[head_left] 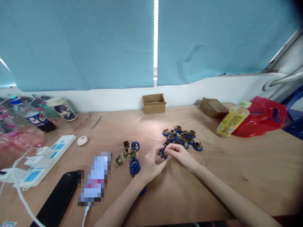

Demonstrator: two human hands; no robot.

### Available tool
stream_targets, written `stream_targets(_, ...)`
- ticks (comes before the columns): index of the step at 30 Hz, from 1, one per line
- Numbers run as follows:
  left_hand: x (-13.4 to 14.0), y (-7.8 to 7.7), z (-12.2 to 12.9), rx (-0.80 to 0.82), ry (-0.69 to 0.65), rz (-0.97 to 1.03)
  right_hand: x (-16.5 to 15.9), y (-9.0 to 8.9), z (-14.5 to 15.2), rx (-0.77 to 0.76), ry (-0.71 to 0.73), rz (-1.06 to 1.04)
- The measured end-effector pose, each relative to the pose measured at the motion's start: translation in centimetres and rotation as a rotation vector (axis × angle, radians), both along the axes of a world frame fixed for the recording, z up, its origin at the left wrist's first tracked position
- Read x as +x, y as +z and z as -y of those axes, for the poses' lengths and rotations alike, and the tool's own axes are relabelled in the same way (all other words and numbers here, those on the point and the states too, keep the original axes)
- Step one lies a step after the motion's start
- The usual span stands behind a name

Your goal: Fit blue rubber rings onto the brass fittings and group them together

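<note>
Over the middle of the table, my left hand (152, 164) has its thumb and fingers closed around a small round brass-coloured metal piece with a blue ring (163, 153). The fingertips of my right hand (181, 155) pinch the same piece from the other side. Just beyond my right hand lies a cluster of similar metal pieces with blue rings (182, 140). Left of my left hand are several metal pieces without blue rings (119, 160). Loose blue rings (134, 164) lie beside my left hand, some partly hidden under my left forearm.
A small open cardboard box (154, 107) stands against the wall. A drink bottle (233, 119), a red plastic bag (262, 116) and a brown package (213, 107) are at the right. Leftward are a blurred-out phone (96, 179), a black case (58, 198), a power strip (49, 160) and bottles.
</note>
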State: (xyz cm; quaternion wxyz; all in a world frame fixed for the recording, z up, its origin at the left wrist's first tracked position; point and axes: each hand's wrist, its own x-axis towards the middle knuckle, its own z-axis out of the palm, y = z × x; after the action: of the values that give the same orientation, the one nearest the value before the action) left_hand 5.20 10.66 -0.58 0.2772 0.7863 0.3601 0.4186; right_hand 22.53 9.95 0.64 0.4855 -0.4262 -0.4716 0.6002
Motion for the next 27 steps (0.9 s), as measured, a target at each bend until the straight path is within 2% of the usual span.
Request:
stream_targets(4, -0.1, -0.4, 0.0, 0.043, 0.007, 0.014, -0.3, 0.4, 0.0, 0.077, -0.005, 0.057)
stream_targets(15, 0.0, -0.9, 0.0, 0.129, 0.015, 0.058, -0.8, -0.5, 0.0, 0.167, -0.016, 0.105)
stream_targets(20, -0.1, -0.8, -0.1, 0.089, 0.000, 0.049, -0.8, -0.2, 0.1, 0.186, -0.018, 0.123)
stream_targets(27, -0.1, 0.5, 0.3, -0.066, -0.088, 0.062, -0.6, 0.4, 0.3, 0.169, -0.101, 0.145)
